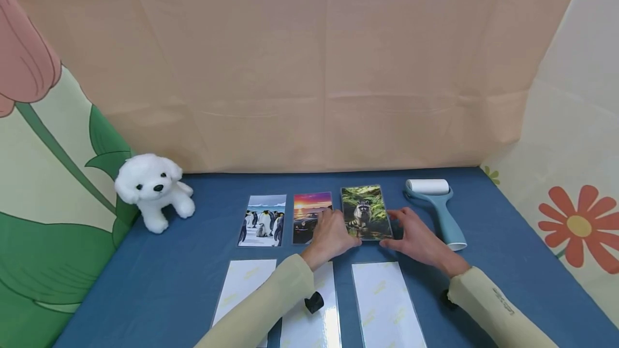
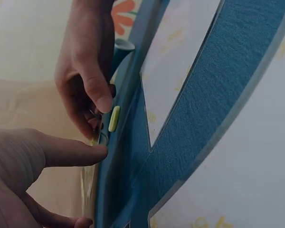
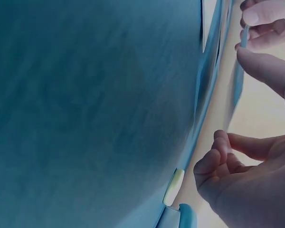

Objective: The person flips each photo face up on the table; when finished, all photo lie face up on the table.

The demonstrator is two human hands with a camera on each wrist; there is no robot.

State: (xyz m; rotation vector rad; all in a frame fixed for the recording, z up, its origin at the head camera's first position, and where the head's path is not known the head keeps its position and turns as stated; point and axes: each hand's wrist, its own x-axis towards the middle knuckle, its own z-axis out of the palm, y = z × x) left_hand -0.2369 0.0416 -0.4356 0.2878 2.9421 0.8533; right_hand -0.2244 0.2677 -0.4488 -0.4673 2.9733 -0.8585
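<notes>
Just right of frame centre, we hold raccoon card (image 1: 366, 212); left hand (image 1: 331, 234), right hand (image 1: 419, 236) gripping edges, fingers around corners.

Right hand (image 3: 249, 190) fills the lower right, seen palm side, its lower fingers bent and one digit extended straight above them. Left hand (image 3: 270, 21) sits at the upper right corner, cut off by the edge. Between the hands: a thin blue-and-pale strip (image 3: 238, 80), edge-on; contact with the fingertips unclear. Blue cloth (image 3: 95, 114) covers the left. Small yellow-green piece (image 3: 174, 186) near the bottom, just above a rounded blue object (image 3: 187, 216).
</notes>
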